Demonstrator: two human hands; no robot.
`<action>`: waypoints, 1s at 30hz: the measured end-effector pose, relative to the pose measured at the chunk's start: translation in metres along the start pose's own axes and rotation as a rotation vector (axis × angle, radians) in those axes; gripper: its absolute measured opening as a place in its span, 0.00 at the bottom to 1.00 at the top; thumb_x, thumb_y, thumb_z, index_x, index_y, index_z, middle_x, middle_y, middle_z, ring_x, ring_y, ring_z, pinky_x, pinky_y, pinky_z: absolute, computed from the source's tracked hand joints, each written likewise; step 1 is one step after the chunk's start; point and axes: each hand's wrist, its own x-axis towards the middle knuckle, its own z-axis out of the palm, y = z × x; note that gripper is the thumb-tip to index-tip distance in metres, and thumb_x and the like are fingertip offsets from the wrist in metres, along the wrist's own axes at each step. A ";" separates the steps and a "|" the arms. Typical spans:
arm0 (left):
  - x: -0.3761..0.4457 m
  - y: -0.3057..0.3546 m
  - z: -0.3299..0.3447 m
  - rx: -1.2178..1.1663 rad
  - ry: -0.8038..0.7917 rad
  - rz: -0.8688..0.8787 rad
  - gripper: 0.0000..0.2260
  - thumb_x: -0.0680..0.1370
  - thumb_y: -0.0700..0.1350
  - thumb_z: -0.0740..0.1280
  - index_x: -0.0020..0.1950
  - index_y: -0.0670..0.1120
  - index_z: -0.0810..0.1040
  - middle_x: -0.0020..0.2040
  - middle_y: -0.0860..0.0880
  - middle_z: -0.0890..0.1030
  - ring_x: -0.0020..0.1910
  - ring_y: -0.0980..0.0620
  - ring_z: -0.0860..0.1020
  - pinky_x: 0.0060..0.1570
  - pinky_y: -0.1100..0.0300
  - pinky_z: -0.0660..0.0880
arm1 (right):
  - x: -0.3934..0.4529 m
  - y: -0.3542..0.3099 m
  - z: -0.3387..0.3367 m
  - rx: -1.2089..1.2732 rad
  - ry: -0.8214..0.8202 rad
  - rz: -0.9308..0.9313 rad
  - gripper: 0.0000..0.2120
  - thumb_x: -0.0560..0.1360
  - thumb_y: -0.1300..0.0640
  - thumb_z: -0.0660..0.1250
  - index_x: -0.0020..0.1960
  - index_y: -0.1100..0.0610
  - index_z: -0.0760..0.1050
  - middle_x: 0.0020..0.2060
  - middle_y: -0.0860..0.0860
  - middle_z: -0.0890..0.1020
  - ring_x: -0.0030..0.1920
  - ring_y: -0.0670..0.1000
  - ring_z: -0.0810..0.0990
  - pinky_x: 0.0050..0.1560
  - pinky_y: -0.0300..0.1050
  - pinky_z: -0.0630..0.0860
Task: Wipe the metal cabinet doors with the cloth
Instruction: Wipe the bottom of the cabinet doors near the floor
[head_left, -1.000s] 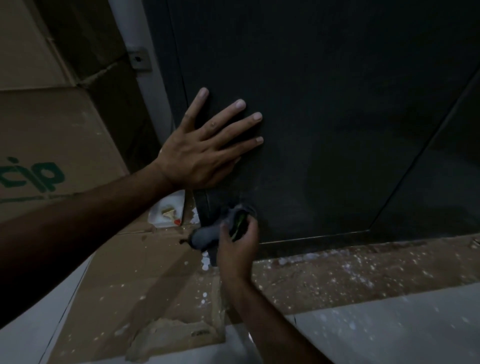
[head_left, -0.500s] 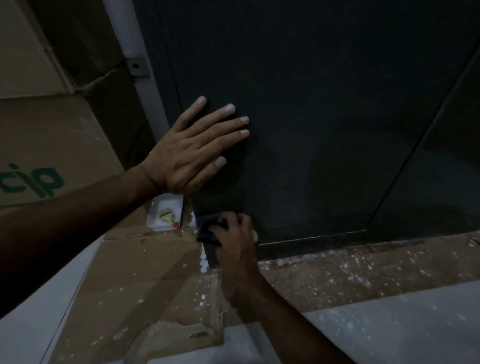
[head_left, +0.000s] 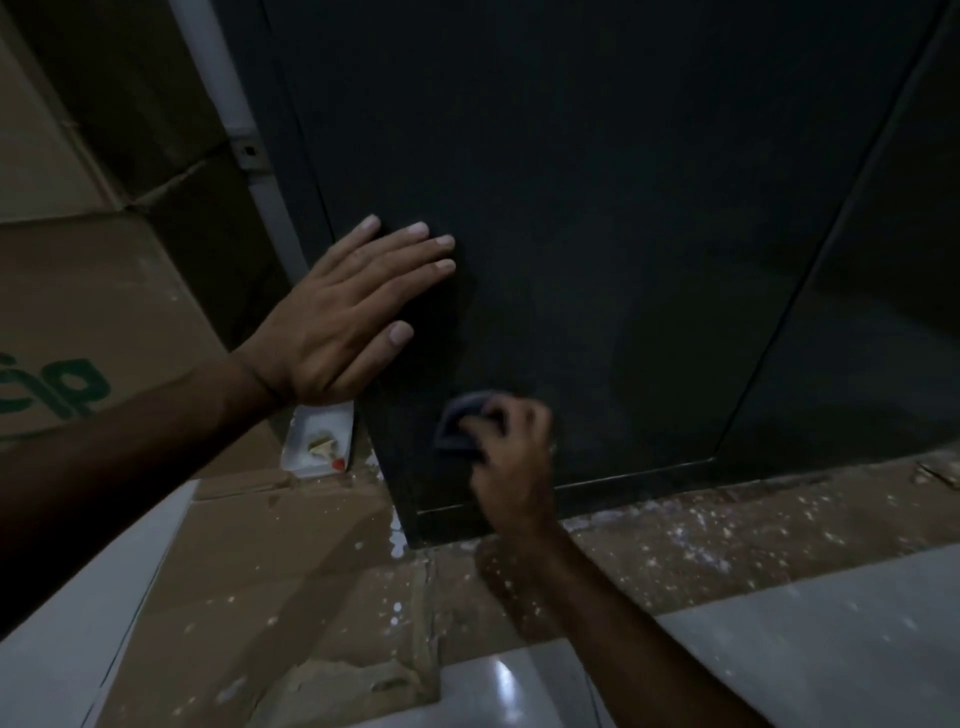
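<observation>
A dark metal cabinet door (head_left: 597, 234) fills the upper middle of the view; a second door panel (head_left: 872, 338) adjoins it on the right. My left hand (head_left: 348, 317) lies flat on the door near its left edge, fingers straight and together. Low on the same door, my right hand (head_left: 511, 447) grips a small dark grey cloth (head_left: 457, 428) and presses it against the metal near the bottom edge. Most of the cloth is hidden under my fingers.
Brown cardboard (head_left: 104, 312) with green lettering leans at the left. A small white tray (head_left: 319, 441) with scraps sits on the floor by the door's corner. Paint-spattered cardboard (head_left: 291, 571) covers the floor, with pale tile (head_left: 810, 634) at the lower right.
My right hand has carried the cloth up and to the right along the door's lower part. My left hand's fingers have drawn closer together while staying flat on the door.
</observation>
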 end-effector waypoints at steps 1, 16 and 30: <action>0.000 0.000 0.004 0.068 0.012 0.014 0.25 0.86 0.49 0.56 0.81 0.40 0.66 0.82 0.41 0.65 0.83 0.41 0.60 0.83 0.41 0.50 | 0.015 0.002 -0.013 0.031 0.093 0.074 0.19 0.68 0.69 0.69 0.56 0.54 0.82 0.60 0.51 0.70 0.60 0.59 0.70 0.54 0.56 0.78; -0.003 -0.005 0.032 0.462 0.184 0.099 0.26 0.85 0.46 0.64 0.82 0.42 0.65 0.82 0.41 0.65 0.83 0.40 0.61 0.82 0.40 0.55 | 0.049 0.016 -0.053 0.111 0.275 0.379 0.20 0.69 0.68 0.68 0.58 0.53 0.80 0.62 0.52 0.73 0.62 0.56 0.70 0.59 0.48 0.76; -0.003 -0.006 0.037 0.482 0.240 0.088 0.26 0.84 0.45 0.65 0.82 0.42 0.67 0.81 0.40 0.67 0.82 0.40 0.62 0.81 0.40 0.55 | 0.020 0.012 -0.038 0.071 -0.028 0.200 0.22 0.70 0.67 0.70 0.61 0.52 0.80 0.65 0.52 0.72 0.67 0.57 0.68 0.64 0.47 0.72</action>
